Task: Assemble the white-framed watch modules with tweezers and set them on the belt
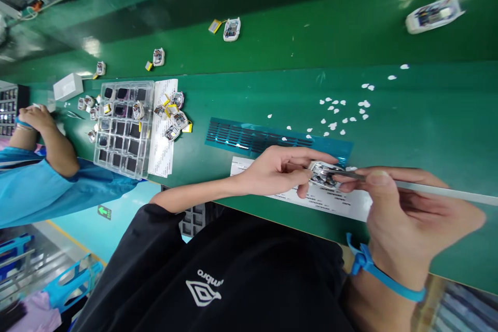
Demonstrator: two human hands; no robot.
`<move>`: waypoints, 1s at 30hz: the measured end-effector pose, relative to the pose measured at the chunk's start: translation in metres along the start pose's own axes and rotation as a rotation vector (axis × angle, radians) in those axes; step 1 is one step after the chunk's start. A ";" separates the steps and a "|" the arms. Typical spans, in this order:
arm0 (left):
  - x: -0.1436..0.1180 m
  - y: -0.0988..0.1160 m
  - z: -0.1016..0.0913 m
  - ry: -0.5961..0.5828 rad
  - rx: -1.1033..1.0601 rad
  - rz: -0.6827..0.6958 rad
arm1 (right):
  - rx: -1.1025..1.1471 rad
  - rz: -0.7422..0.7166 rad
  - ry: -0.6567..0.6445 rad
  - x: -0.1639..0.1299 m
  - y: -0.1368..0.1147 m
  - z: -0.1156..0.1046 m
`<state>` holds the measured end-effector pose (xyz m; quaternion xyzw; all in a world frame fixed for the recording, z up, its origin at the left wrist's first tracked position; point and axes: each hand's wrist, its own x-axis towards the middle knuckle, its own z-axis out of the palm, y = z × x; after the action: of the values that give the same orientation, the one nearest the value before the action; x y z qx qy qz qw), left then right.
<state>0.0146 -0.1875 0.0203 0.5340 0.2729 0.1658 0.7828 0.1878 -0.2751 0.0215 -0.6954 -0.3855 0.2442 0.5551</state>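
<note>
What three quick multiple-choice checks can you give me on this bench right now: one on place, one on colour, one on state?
1. Where does the clear tray lie?
A. left of the hands
B. right of the hands
C. under the hands

2. What colour is the strap on the right wrist?
A. red
B. blue
C. yellow

3. What is the left hand doing?
A. lying flat
B. hanging off the bench
C. gripping a small device

Answers:
1 A: the tray sits far left on the green bench.
2 B: the band is plainly blue.
3 C: its fingers close round the device, while the right hand brings tweezers to it.
</note>
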 end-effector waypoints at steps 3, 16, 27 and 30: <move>0.000 -0.001 0.000 0.000 -0.002 0.026 | 0.003 0.012 0.006 -0.001 -0.001 0.002; -0.001 -0.002 0.003 0.032 0.018 0.011 | -0.006 0.028 0.021 -0.001 -0.005 0.004; -0.001 -0.007 0.007 0.086 0.025 -0.013 | -0.008 -0.040 -0.019 -0.004 -0.005 0.003; -0.002 -0.008 0.007 0.078 0.048 -0.010 | -0.022 -0.032 -0.037 -0.003 -0.007 0.001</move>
<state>0.0173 -0.1970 0.0152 0.5443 0.3099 0.1759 0.7594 0.1840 -0.2763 0.0276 -0.6906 -0.4095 0.2440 0.5439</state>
